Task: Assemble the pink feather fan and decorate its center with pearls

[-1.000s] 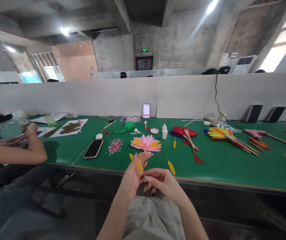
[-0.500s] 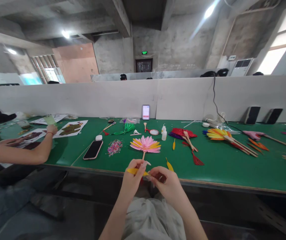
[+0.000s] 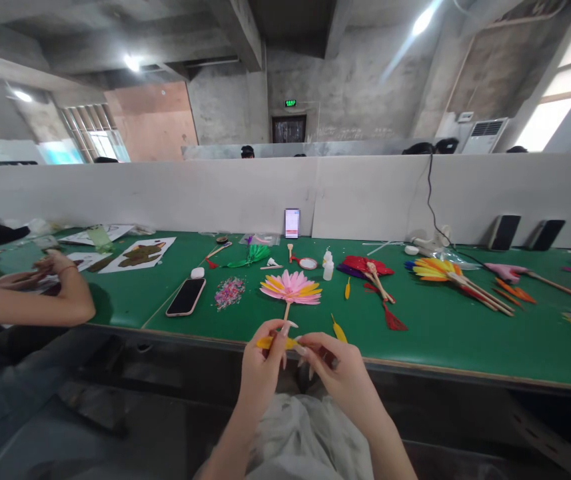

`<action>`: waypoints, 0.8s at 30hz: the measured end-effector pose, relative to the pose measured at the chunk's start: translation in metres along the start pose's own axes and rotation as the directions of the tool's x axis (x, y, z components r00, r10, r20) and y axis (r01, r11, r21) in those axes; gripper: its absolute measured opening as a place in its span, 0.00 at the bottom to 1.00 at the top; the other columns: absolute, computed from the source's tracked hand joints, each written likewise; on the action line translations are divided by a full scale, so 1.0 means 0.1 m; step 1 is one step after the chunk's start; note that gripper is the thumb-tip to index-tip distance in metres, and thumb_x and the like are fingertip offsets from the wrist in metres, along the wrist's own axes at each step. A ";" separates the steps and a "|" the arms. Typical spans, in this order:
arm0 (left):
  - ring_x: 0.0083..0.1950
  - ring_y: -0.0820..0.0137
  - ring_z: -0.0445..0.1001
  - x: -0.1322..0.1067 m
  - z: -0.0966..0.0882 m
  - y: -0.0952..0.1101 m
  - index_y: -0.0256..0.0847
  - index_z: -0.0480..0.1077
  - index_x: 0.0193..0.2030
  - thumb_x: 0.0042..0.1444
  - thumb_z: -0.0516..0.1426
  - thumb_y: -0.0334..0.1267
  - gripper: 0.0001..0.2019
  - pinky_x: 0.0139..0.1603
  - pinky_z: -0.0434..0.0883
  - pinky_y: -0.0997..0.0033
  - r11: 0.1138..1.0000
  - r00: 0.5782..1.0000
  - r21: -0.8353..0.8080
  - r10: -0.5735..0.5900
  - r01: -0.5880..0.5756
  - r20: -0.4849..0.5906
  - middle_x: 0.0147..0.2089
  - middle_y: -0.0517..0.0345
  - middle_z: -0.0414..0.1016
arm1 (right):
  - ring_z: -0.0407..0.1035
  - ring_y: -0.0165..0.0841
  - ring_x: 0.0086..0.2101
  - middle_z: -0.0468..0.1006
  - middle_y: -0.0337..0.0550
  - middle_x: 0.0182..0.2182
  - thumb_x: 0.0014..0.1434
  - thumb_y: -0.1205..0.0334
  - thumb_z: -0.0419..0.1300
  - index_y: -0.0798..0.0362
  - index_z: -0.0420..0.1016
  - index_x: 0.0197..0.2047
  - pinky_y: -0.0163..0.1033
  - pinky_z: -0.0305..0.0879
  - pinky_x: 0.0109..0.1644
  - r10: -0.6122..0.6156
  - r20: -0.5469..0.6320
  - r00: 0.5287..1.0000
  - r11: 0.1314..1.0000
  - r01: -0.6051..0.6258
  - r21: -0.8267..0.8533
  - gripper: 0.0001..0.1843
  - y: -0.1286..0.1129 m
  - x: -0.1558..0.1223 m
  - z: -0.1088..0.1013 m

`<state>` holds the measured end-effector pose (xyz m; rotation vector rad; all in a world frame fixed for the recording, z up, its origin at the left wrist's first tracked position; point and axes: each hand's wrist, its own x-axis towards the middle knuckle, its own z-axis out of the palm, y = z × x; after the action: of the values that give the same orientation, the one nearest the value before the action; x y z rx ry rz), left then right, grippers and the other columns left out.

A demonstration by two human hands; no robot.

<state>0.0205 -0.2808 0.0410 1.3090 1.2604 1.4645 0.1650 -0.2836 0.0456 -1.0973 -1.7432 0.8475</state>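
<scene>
My left hand [image 3: 262, 363] and my right hand [image 3: 332, 370] are closed together in front of the green table's near edge [image 3: 415, 365], pinching a yellow feather [image 3: 271, 343] that lies level between them. Just beyond them on the table lies a pink and yellow feather fan [image 3: 291, 288] with a wooden handle. Another loose yellow feather [image 3: 338, 329] rests on the table close to my right hand.
A black phone [image 3: 186, 297], a heap of small beads [image 3: 230, 292], a white glue bottle [image 3: 328, 266], red [image 3: 368, 267] and multicoloured [image 3: 435, 268] feather fans lie on the table. A person at the left [image 3: 30, 300] works over printed sheets. A white partition [image 3: 365, 193] backs the table.
The yellow feather has turned from upright to level between my hands, which dropped slightly below the table edge. The person at the left reached out, then drew the hand back.
</scene>
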 end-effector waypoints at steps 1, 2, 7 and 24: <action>0.18 0.79 0.59 -0.02 0.01 0.02 0.38 0.69 0.38 0.54 0.56 0.49 0.15 0.20 0.58 0.80 1.000 1.000 -0.026 -0.007 0.007 -0.004 0.21 0.66 0.61 | 0.66 0.28 0.23 0.76 0.40 0.25 0.60 0.60 0.54 0.54 0.75 0.36 0.30 0.60 0.27 -0.016 -0.023 1.000 1.000 0.016 0.005 0.10 0.01 0.00 0.01; 0.18 0.79 0.60 -0.03 0.02 0.03 0.38 0.69 0.38 0.53 0.56 0.49 0.15 0.20 0.58 0.80 0.999 1.000 -0.050 -0.015 0.014 -0.003 0.21 0.66 0.61 | 0.65 0.28 0.23 0.75 0.40 0.24 0.61 0.59 0.53 0.54 0.75 0.35 0.30 0.60 0.26 -0.029 -0.049 0.998 0.999 0.030 0.013 0.11 0.02 0.00 0.02; 0.21 0.77 0.64 -0.11 0.08 0.12 0.39 0.66 0.42 0.49 0.60 0.46 0.17 0.23 0.61 0.80 0.986 0.997 -0.150 -0.062 0.067 0.038 0.19 0.66 0.66 | 0.65 0.29 0.22 0.73 0.40 0.24 0.63 0.55 0.51 0.53 0.70 0.37 0.31 0.62 0.26 -0.026 -0.141 0.990 0.993 0.042 0.107 0.12 0.04 -0.01 0.06; 0.14 0.84 0.44 -0.21 0.16 0.17 0.41 0.63 0.45 0.47 0.63 0.49 0.23 0.16 0.46 0.82 0.836 0.933 -0.426 -0.259 0.346 0.248 0.15 0.72 0.58 | 0.65 0.27 0.24 0.69 0.37 0.24 0.63 0.58 0.52 0.53 0.69 0.34 0.31 0.62 0.28 -0.069 -0.147 0.987 0.974 0.098 0.204 0.10 0.01 -0.06 0.05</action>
<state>0.0408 -0.3019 0.0526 0.8499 0.8743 1.2798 0.1618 -0.2897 0.0411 -0.9138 -1.5352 0.8609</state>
